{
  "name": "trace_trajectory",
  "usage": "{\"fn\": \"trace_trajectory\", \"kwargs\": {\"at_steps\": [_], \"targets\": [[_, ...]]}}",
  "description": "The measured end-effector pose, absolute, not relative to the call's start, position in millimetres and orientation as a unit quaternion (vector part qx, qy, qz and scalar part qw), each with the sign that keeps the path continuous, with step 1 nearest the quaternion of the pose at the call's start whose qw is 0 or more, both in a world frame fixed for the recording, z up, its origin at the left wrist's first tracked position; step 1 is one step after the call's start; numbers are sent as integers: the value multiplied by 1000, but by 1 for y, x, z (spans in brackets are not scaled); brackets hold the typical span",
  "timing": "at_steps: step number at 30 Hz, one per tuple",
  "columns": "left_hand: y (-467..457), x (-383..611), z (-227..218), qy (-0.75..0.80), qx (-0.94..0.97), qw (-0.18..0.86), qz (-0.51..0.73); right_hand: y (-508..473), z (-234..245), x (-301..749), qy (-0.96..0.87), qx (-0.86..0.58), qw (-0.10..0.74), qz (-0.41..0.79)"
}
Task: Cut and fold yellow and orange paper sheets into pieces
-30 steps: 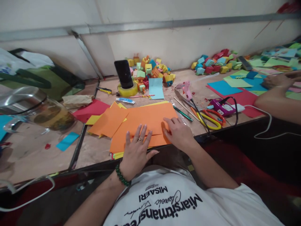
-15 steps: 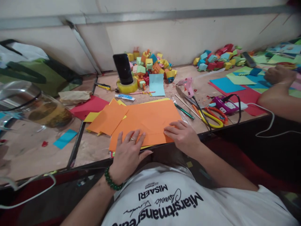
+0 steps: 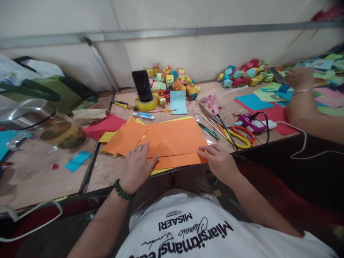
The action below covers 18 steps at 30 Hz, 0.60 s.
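Note:
A stack of orange paper sheets (image 3: 174, 138) lies at the near edge of the wooden table (image 3: 113, 172), over yellow sheets. My left hand (image 3: 137, 166), with a ring and a green bead bracelet, lies flat with fingers spread on the left end of the top sheet. My right hand (image 3: 219, 161) rests at the sheet's right corner, fingertips on its edge, fingers loosely stretched. A smaller orange sheet (image 3: 125, 138) lies just left of the stack.
Yellow-handled scissors (image 3: 238, 138), a pink glue gun (image 3: 212, 102), a purple charger (image 3: 252, 123), a phone on a tape roll (image 3: 142, 87), and two piles of folded paper cubes (image 3: 172, 80) sit behind. A glass jar (image 3: 45, 127) stands left. Another person's arm (image 3: 303, 104) works at right.
My hands have slid apart along the orange sheet: the left hand went left, the right hand went right to the corner. The other person's hand reached farther back.

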<state>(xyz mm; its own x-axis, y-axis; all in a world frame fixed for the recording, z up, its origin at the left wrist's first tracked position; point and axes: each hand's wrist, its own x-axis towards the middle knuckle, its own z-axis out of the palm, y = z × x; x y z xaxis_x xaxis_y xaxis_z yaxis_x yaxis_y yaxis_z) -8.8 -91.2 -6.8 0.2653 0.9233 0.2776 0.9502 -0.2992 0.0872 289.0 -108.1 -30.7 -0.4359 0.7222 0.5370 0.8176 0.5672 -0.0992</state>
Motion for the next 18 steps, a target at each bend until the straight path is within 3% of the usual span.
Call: {"fn": "trace_trajectory", "kwargs": {"at_steps": [5, 7, 13, 18], "targets": [[-83, -3, -7, -574, -782, -88, -225, -105, -34, 288, -836, -457, 298, -52], [-92, -1, 3, -544, -788, -91, -273, -102, -30, 286, -825, -465, 320, -40], [-136, 4, 35, -392, -853, 160, -305, -99, 8, 263, -805, -399, 428, -95], [-149, 13, 26, -318, -880, 224, -272, -93, 17, 252, -842, -338, 420, -1]]}}
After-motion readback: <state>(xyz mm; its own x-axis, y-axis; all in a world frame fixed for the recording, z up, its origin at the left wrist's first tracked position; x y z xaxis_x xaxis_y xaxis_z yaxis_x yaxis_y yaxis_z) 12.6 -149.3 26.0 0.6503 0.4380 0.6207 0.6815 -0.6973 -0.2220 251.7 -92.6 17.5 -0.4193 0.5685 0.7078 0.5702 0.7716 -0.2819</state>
